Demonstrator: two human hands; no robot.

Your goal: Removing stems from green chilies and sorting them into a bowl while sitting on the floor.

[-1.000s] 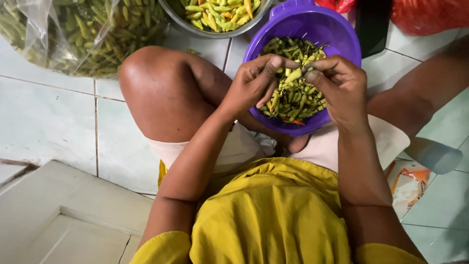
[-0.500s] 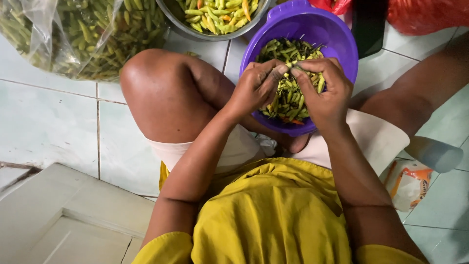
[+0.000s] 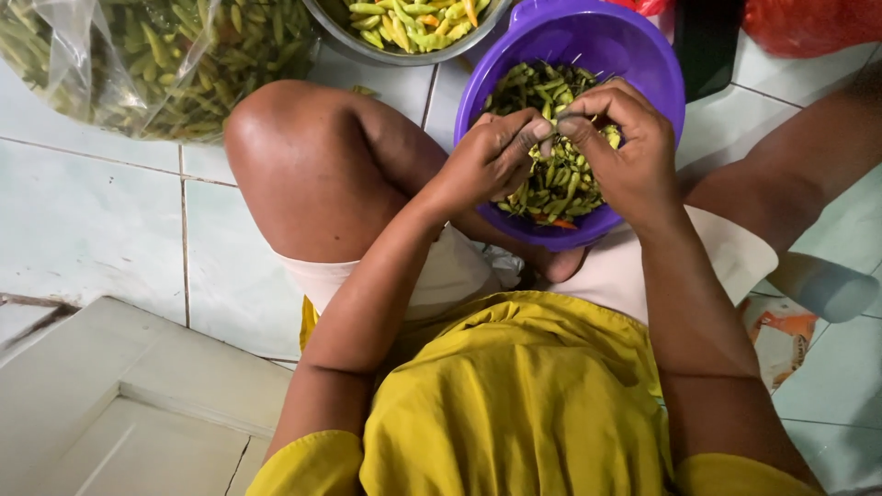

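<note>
So we're pinching one thin chili stem between left hand and right hand, hovering inside the purple bowl rim, knees crowding both sides.

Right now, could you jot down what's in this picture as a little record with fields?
setting: person seated on pale tiled floor
left hand: pinching a small green chili with the right hand
below hands: round purple plastic bowl of green chilies
top left: clear plastic bag of green chilies
top centre: metal bowl of yellow-green chilies
clothing: yellow shirt
</note>
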